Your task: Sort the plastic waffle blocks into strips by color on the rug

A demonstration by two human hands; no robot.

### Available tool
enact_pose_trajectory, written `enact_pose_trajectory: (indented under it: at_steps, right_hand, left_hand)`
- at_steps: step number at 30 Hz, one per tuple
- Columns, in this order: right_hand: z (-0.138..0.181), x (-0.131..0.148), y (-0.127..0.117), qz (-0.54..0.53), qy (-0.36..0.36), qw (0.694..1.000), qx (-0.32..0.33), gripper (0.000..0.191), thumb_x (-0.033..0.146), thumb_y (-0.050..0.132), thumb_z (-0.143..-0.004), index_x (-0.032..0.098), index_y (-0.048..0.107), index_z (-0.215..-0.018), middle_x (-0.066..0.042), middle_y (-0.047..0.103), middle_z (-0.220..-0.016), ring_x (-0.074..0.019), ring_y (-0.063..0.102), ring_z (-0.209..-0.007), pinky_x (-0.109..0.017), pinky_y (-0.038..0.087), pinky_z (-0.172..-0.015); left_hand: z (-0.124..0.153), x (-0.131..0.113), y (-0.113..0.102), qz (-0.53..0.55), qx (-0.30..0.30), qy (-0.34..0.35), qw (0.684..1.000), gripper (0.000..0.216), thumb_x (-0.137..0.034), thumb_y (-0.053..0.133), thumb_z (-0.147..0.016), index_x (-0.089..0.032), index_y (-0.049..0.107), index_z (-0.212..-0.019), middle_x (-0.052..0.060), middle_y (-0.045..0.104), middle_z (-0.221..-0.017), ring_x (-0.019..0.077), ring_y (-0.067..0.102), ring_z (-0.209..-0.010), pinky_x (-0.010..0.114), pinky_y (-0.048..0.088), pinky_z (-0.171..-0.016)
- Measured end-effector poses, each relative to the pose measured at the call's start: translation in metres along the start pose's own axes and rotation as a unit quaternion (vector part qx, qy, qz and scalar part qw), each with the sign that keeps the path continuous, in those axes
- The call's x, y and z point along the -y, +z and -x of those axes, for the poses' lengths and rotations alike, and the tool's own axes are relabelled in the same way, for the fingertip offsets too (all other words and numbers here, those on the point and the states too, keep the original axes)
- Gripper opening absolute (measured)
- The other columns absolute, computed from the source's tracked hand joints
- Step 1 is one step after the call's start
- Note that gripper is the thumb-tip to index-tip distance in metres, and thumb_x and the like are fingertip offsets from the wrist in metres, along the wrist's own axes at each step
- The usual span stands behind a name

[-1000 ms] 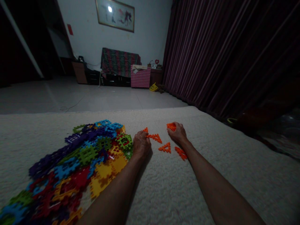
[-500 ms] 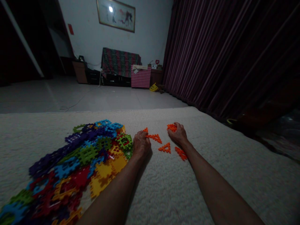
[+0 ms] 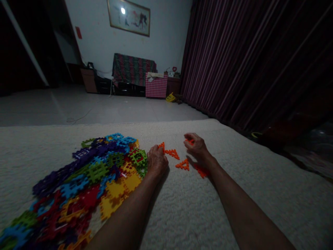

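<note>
Orange triangular interlocking pieces lie on the pale quilted cover (image 3: pixel 171 208) in front of me. My left hand (image 3: pixel 157 161) rests at the right edge of a heap of coloured pieces, its fingers bent onto an orange triangular piece (image 3: pixel 162 146), partly hidden by them. A second orange triangle (image 3: pixel 172 153) lies right beside that one, and a third orange triangle (image 3: pixel 183 165) is nearer to me. My right hand (image 3: pixel 197 146) hovers with thumb and fingers apart around another orange piece (image 3: pixel 191 141), mostly covered by the hand. Under my right wrist lies one more orange piece (image 3: pixel 202 171).
Interlocking plastic pieces (image 3: pixel 96 172) in purple, blue, green, yellow and red are heaped on the left. Beyond the cover's far edge is a tiled floor (image 3: pixel 130 110) with cabinets along the wall. A dark purple curtain (image 3: pixel 234 59) hangs at the right.
My right hand has risen slightly and shifted left over the orange piece, its fingers opening. My left hand has barely moved.
</note>
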State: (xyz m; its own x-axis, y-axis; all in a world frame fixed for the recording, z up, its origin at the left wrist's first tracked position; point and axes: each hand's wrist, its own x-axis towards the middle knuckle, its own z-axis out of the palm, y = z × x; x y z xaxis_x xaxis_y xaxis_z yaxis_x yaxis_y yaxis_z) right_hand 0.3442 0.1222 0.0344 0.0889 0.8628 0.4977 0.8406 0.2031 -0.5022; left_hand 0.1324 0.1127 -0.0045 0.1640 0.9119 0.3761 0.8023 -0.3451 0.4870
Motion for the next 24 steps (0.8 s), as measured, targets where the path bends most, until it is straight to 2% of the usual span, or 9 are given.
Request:
enact_pose_trajectory:
  at_steps: [2,5,8,10,12,16,21,24]
  right_hand:
    - [0.003,0.012,0.004,-0.028,-0.026,0.995,0.092,0.029,0.026,0.063,-0.079,0.02,0.068,-0.108,-0.006,0.067,-0.107,-0.0161,0.062,-0.089,-0.03,0.051,-0.083]
    - [0.009,0.029,0.01,-0.019,-0.023,0.979,0.2,0.032,0.028,0.068,-0.078,0.017,0.069,-0.107,-0.009,0.067,-0.107,-0.0168,0.062,-0.088,-0.028,0.049,-0.077]
    - [0.012,0.043,0.012,0.049,-0.028,0.971,0.231,0.016,0.027,0.065,-0.079,0.015,0.071,-0.087,-0.007,0.067,-0.091,-0.016,0.059,-0.079,-0.025,0.044,-0.069]
    - [0.013,0.05,0.012,0.077,-0.025,0.966,0.245,0.014,0.027,0.063,-0.079,0.014,0.068,-0.076,-0.005,0.066,-0.08,-0.0142,0.056,-0.07,-0.024,0.039,-0.062]
    - [0.014,0.053,0.012,0.083,-0.005,0.968,0.238,0.011,0.025,0.065,-0.076,0.014,0.068,-0.079,-0.004,0.066,-0.079,-0.0134,0.054,-0.067,-0.023,0.036,-0.059]
    - [0.012,0.05,0.019,0.047,0.037,0.982,0.179,0.022,0.02,0.068,-0.074,0.016,0.066,-0.095,-0.004,0.069,-0.085,-0.0135,0.058,-0.071,-0.022,0.039,-0.062]
    - [0.006,0.041,0.032,0.017,0.085,0.992,0.089,0.015,0.023,0.07,-0.075,0.019,0.064,-0.088,0.0,0.067,-0.076,-0.0121,0.058,-0.066,-0.022,0.04,-0.06]
    - [0.004,0.039,0.038,-0.033,0.119,0.99,0.067,0.017,0.025,0.069,-0.076,0.021,0.063,-0.09,0.003,0.066,-0.073,-0.0113,0.059,-0.062,-0.02,0.042,-0.056]
  left_hand:
    - [0.0,0.0,-0.001,-0.006,0.011,-0.003,1.0,0.029,-0.011,0.047,-0.085,-0.016,0.067,-0.106,0.013,0.063,-0.112,0.0278,0.057,-0.11,0.04,0.044,-0.097]
    - [0.0,0.001,-0.001,-0.004,0.011,-0.006,1.0,0.034,-0.011,0.047,-0.084,-0.017,0.065,-0.112,0.012,0.063,-0.113,0.0264,0.056,-0.111,0.039,0.043,-0.098]
    - [0.0,0.001,-0.001,-0.003,0.012,-0.004,1.0,0.036,-0.011,0.047,-0.084,-0.016,0.065,-0.115,0.012,0.062,-0.114,0.0261,0.056,-0.112,0.039,0.043,-0.099]
    - [0.0,0.001,-0.001,-0.003,0.012,-0.004,1.0,0.037,-0.011,0.047,-0.083,-0.016,0.065,-0.115,0.012,0.062,-0.115,0.0265,0.056,-0.112,0.039,0.043,-0.099]
    - [0.0,0.001,-0.001,-0.005,0.01,-0.003,1.0,0.036,-0.011,0.048,-0.083,-0.016,0.065,-0.115,0.012,0.062,-0.114,0.0267,0.056,-0.112,0.039,0.043,-0.099]
    - [0.0,0.001,0.0,-0.005,0.005,-0.001,1.0,0.033,-0.011,0.048,-0.083,-0.018,0.067,-0.109,0.011,0.063,-0.112,0.026,0.057,-0.109,0.039,0.044,-0.096]
    - [0.002,0.0,0.001,0.016,-0.017,0.011,1.0,0.035,-0.018,0.048,-0.089,-0.019,0.065,-0.119,0.012,0.062,-0.12,0.027,0.055,-0.116,0.041,0.044,-0.099]
    - [0.005,-0.001,0.0,0.032,-0.017,0.03,0.999,0.035,-0.021,0.051,-0.088,-0.02,0.065,-0.12,0.013,0.06,-0.129,0.0277,0.052,-0.122,0.044,0.042,-0.103]
